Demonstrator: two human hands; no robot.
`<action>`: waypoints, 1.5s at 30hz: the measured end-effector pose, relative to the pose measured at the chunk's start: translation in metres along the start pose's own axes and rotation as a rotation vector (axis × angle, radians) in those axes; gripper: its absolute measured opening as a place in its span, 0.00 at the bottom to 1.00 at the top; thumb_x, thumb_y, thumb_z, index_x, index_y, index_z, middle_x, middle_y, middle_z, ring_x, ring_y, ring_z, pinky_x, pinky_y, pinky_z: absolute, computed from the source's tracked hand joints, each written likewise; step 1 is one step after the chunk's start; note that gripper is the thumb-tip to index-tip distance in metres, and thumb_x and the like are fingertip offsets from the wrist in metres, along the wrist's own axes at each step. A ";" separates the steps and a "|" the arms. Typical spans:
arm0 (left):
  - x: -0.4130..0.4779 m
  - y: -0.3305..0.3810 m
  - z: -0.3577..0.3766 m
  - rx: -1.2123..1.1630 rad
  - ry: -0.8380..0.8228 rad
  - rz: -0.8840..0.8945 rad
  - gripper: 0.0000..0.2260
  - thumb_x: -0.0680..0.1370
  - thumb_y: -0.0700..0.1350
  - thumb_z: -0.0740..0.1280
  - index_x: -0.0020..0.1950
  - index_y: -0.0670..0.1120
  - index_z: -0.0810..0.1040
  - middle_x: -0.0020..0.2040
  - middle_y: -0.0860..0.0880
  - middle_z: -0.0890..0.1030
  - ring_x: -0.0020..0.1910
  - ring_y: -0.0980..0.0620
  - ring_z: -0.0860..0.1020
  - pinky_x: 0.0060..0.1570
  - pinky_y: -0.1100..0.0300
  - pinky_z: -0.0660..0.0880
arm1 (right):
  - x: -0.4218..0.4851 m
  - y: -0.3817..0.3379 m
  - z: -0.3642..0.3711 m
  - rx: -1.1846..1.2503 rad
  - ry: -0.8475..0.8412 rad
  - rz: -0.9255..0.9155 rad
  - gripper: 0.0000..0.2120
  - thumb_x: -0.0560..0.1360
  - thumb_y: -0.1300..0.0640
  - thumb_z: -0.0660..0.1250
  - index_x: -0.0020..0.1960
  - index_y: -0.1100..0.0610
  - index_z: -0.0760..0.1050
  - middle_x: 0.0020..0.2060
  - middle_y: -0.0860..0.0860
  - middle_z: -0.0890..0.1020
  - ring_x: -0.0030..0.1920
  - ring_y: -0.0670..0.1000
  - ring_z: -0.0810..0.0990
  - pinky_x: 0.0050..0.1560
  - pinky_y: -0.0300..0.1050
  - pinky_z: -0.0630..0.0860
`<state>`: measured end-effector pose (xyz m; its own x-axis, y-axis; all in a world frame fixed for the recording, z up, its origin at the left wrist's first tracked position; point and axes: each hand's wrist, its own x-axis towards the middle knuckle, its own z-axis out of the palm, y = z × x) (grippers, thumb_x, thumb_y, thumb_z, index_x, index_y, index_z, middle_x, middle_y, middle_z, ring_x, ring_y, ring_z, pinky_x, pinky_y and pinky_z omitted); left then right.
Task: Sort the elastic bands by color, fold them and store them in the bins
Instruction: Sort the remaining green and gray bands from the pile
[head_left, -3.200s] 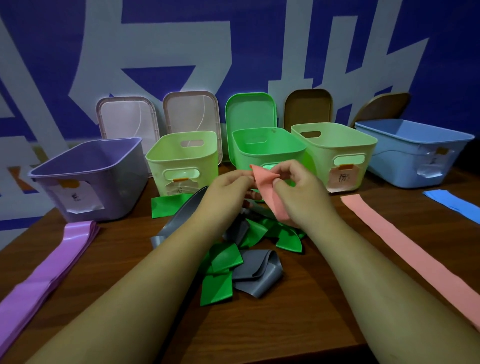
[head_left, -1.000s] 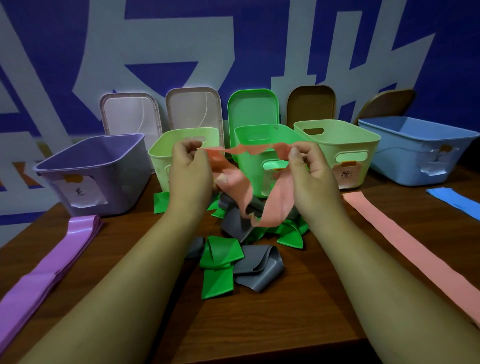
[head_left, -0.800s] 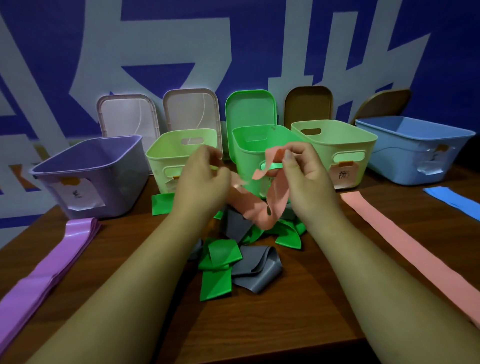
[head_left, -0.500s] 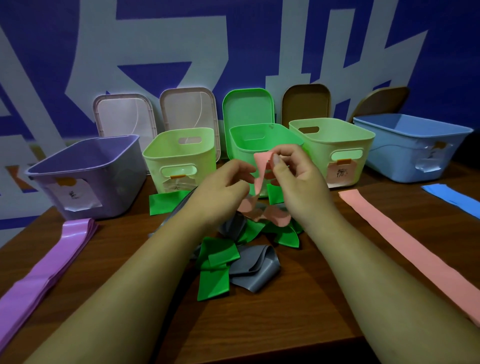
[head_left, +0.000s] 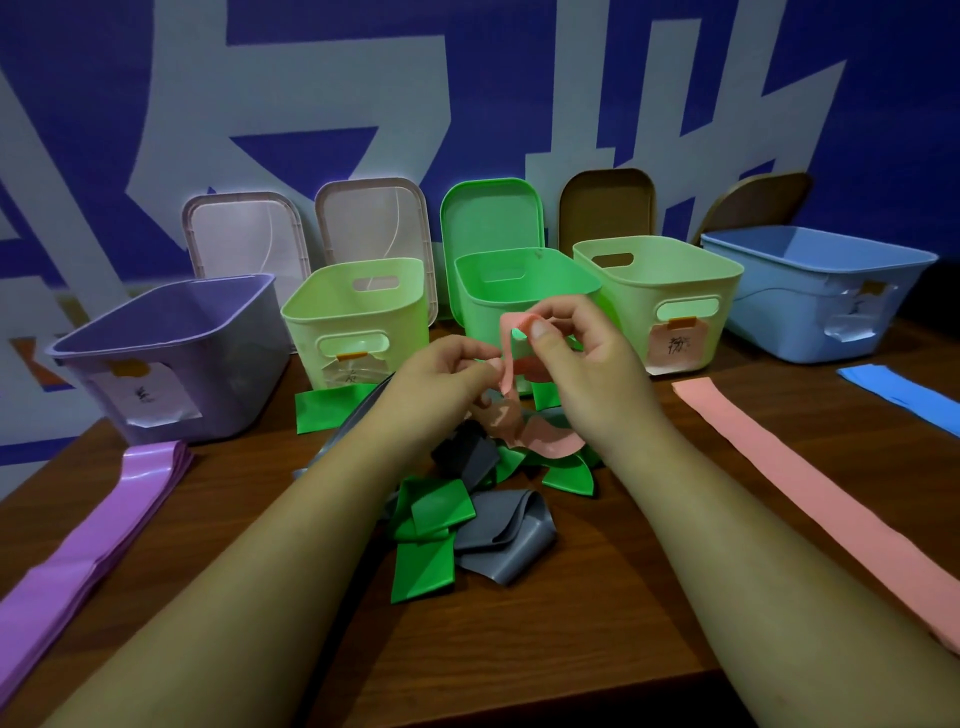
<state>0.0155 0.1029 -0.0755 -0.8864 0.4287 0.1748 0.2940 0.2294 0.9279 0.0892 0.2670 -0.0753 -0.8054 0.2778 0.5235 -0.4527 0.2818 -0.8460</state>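
A pink elastic band (head_left: 511, 364) hangs between both hands above the tangled pile of green and grey bands (head_left: 467, 512) at the table's middle. My right hand (head_left: 587, 379) pinches its upper loop between thumb and fingers. My left hand (head_left: 441, 387) pinches it lower down, just to the left. The band's loose end (head_left: 545, 441) droops onto the pile. Behind stand five open bins: purple (head_left: 171, 353), light green (head_left: 358, 317), green (head_left: 519, 291), pale green (head_left: 660, 291) and blue (head_left: 821, 291).
A purple band stack (head_left: 98, 540) lies flat at the left, a long pink band (head_left: 815, 473) at the right, a blue band (head_left: 904, 389) at the far right. Several lids (head_left: 491, 223) lean on the wall behind the bins. The table's front edge is near.
The pink band was stretched wide between raised hands a second ago. My hands have come together and lower, and the band is now gathered into a loop between them.
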 end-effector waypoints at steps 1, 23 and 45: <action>0.000 0.001 -0.001 -0.026 -0.006 -0.001 0.08 0.82 0.45 0.70 0.61 0.48 0.82 0.43 0.48 0.84 0.39 0.55 0.81 0.40 0.59 0.75 | 0.000 0.001 0.000 0.003 -0.004 0.000 0.06 0.85 0.56 0.66 0.54 0.46 0.79 0.46 0.32 0.83 0.48 0.34 0.82 0.42 0.27 0.76; 0.020 0.128 -0.059 0.745 0.189 0.464 0.10 0.83 0.45 0.69 0.65 0.51 0.80 0.56 0.54 0.83 0.53 0.56 0.81 0.54 0.63 0.79 | 0.004 0.018 0.003 0.070 -0.044 0.164 0.09 0.80 0.46 0.71 0.57 0.34 0.76 0.55 0.43 0.83 0.57 0.50 0.84 0.58 0.61 0.84; -0.008 0.225 -0.075 0.886 0.285 0.701 0.13 0.83 0.37 0.67 0.62 0.50 0.83 0.57 0.53 0.85 0.50 0.60 0.77 0.47 0.72 0.69 | 0.037 -0.094 -0.012 -0.099 0.090 -0.089 0.05 0.83 0.48 0.70 0.58 0.44 0.79 0.51 0.42 0.84 0.53 0.41 0.82 0.48 0.38 0.77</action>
<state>0.0619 0.0856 0.1569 -0.4462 0.5172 0.7304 0.7983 0.5989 0.0635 0.1069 0.2616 0.0246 -0.7241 0.3274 0.6070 -0.4778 0.3966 -0.7839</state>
